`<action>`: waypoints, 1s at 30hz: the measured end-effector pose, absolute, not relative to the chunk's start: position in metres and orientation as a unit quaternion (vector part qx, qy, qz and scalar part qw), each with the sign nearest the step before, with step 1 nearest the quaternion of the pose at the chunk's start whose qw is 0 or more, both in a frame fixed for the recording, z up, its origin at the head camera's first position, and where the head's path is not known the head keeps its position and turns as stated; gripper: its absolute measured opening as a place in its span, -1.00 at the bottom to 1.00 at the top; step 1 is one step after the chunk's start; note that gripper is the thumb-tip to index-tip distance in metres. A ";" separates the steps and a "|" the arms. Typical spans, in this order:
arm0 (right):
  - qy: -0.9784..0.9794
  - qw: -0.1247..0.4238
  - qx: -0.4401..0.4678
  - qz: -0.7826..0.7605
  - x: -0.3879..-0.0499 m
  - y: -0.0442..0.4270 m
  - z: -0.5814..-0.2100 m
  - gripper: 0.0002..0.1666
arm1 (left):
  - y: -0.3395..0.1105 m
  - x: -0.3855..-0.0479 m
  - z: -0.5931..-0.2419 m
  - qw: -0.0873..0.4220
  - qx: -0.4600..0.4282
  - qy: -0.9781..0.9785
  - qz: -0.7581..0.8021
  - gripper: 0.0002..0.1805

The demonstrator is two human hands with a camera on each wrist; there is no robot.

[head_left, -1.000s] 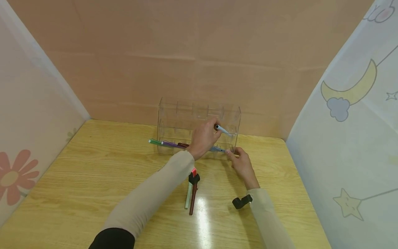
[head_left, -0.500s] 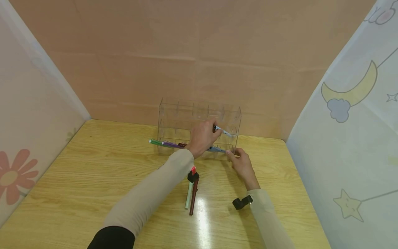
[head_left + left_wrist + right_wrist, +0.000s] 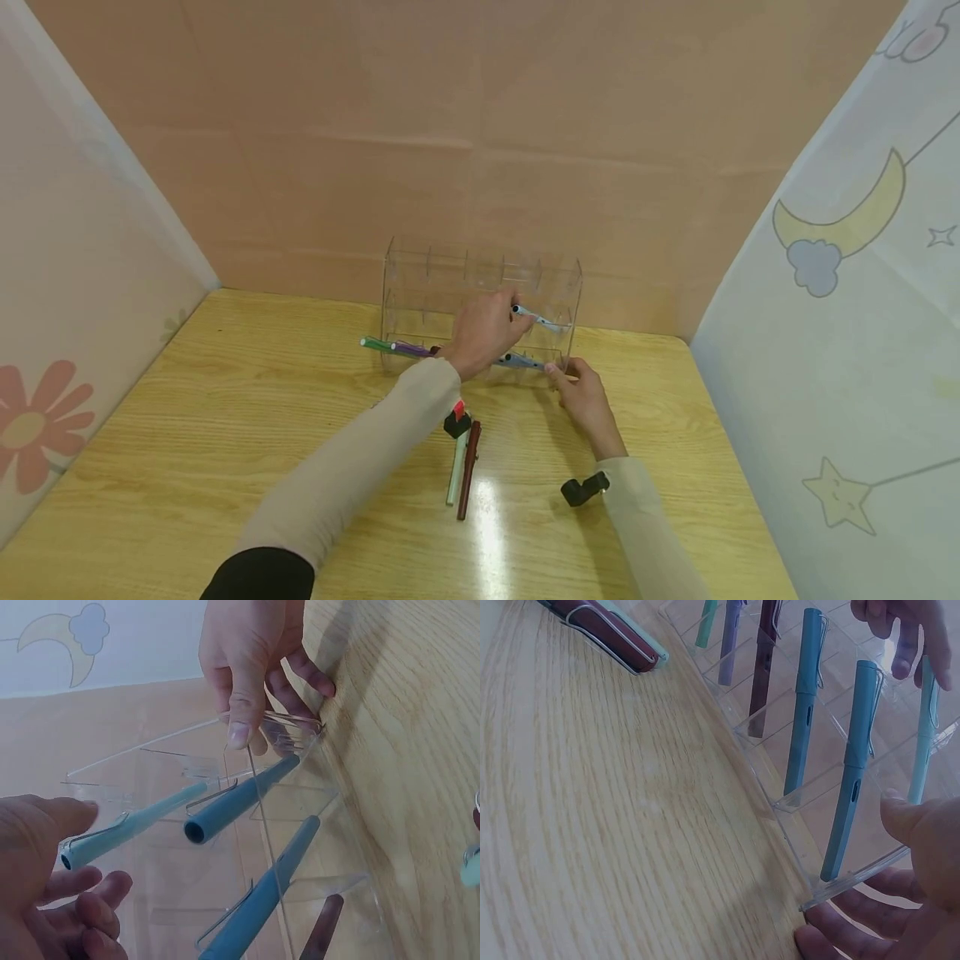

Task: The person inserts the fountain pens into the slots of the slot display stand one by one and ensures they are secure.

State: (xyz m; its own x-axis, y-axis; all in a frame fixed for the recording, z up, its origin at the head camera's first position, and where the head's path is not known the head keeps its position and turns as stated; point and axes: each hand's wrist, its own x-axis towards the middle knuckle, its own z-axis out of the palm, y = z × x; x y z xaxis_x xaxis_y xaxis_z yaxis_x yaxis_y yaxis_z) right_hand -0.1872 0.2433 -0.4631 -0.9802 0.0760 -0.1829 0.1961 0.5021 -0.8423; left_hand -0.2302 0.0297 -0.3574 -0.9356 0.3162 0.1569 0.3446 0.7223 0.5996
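A clear acrylic pen holder [image 3: 480, 250] with stepped rows of compartments stands at the back of the table. In its middle row at the right end leans a light blue pen [image 3: 142, 825]. My left hand [image 3: 483, 333] is at that pen's capped end, thumb and fingers spread apart around it without a visible pinch. My right hand [image 3: 585, 400] grips the holder's lower right corner, thumb on the side panel and fingers behind. Two teal pens [image 3: 849, 772], a dark red pen [image 3: 763, 667], a purple pen [image 3: 731, 645] and a green pen [image 3: 705, 622] stand in the front row.
On the table in front of the holder lie a mint pen [image 3: 455, 475] and another dark red pen [image 3: 469, 471], side by side. A brown backdrop [image 3: 480, 125] rises close behind the holder. Patterned side panels [image 3: 832, 333] flank the table.
My left hand has drawn slightly left and its fingers have loosened from the light blue pen, which now rests a little lower in its compartment. My right hand has stayed on the holder.
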 end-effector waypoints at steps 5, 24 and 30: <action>0.866 0.061 0.078 -0.490 -0.187 0.245 -0.464 -0.38 | 0.024 -0.230 -0.355 0.030 -0.217 -0.932 -0.289 -0.51; 0.861 0.063 0.076 -0.498 -0.184 0.245 -0.462 -0.35 | 0.022 -0.232 -0.353 0.077 -0.239 -0.929 -0.272 -0.79; 0.861 0.066 0.078 -0.499 -0.185 0.245 -0.462 -0.35 | 0.023 -0.234 -0.353 0.068 -0.218 -0.929 -0.290 -0.75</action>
State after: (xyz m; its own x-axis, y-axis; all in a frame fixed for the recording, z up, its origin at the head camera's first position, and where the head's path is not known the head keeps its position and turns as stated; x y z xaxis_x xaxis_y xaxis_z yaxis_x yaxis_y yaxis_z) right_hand -0.1848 0.2449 -0.4621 -0.9794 0.0681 -0.1903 0.1990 0.4908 -0.8482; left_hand -0.2335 0.0233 -0.3527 -0.8958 0.3658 0.2527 0.4446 0.7369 0.5092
